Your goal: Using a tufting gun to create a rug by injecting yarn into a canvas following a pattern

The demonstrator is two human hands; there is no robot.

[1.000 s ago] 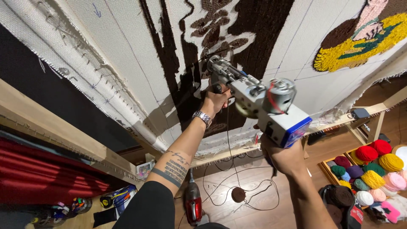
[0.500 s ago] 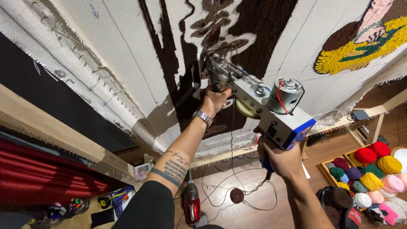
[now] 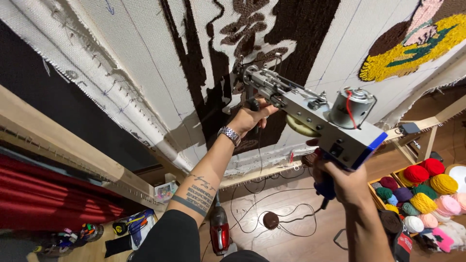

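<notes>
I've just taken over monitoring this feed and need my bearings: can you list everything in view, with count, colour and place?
tufting gun: one, grey metal with a blue edge, held up at the cloth, centre
cloth: one, white, stretched on a frame, with dark brown, yellow and pink tufted areas
wooden frame: one, pale wood, along the cloth's edge
yarn balls: many, red, yellow, green, purple, pink, white, in a box at lower right
brown yarn ball: one, on the floor
red tool: one, on the floor below centre
cord: black, looped across the floor
wristwatch: one, silver, left wrist
left hand: grips the gun's front handle
right hand: grips the gun's blue rear handle
</notes>
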